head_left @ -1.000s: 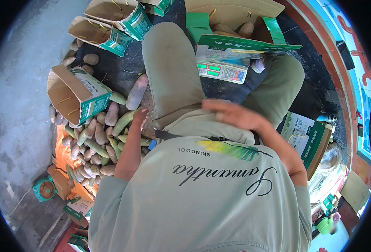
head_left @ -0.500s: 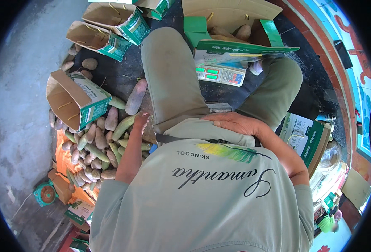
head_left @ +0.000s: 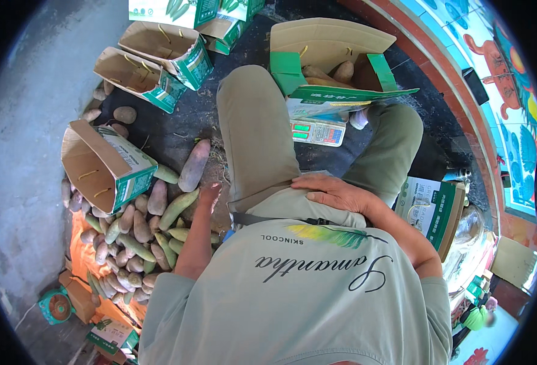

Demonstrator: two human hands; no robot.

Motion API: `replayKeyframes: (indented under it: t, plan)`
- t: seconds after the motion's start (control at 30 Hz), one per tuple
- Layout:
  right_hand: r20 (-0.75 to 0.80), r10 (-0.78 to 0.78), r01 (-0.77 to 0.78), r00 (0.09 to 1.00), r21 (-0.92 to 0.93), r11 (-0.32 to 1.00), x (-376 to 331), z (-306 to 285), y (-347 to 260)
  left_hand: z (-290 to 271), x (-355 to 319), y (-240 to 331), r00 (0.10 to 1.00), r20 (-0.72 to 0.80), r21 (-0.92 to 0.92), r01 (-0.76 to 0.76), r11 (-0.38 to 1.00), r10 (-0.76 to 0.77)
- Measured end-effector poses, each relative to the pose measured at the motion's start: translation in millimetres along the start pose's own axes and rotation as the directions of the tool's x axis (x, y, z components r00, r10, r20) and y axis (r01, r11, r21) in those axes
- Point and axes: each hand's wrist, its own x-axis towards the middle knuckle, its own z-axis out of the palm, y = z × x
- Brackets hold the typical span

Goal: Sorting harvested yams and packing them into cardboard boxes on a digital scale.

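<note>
My right hand (head_left: 331,193) lies flat across my lap, fingers stretched out and holding nothing. Down beside my left thigh hangs my left hand (head_left: 210,194), foreshortened, its fingers loosely apart with nothing visible in them. Close to its left is a long green radish (head_left: 177,208); a larger purplish-pink root (head_left: 194,165) lies just beyond it. A heap of pinkish-brown roots (head_left: 122,258) and green ones spreads on an orange sheet to the left. Between my knees, an opened green carton (head_left: 339,94) holding several roots stands over a digital scale (head_left: 318,132).
An open carton (head_left: 107,164) lies tipped at the heap's far edge. More open cartons (head_left: 165,53) stand at the far left. Another green-and-white carton (head_left: 429,210) is by my right elbow. A small teal scale (head_left: 55,306) with a round pan sits at lower left.
The view has tilted, so the cartons and scale appear lower and more cartons show at the top. My right hand stays on my lap, and my left stays beside my thigh.
</note>
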Motion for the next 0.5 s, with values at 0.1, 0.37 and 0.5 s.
replayKeyframes:
  t: [0.1,0.37,0.5]
  plan:
    - [-0.010,0.023,-0.024,1.000,-0.029,0.999,1,9,-4,7,10,-3,0.999,0.025,-0.027,-0.046,0.999,0.046]
    - [0.020,-0.018,0.022,1.000,-0.213,0.977,5,21,-16,0,42,-52,0.972,-0.058,0.186,-0.214,0.959,0.228]
    - [-0.014,-0.064,0.056,0.998,-0.326,0.944,2,17,-16,2,40,-40,0.961,-0.059,0.263,-0.247,0.933,0.271]
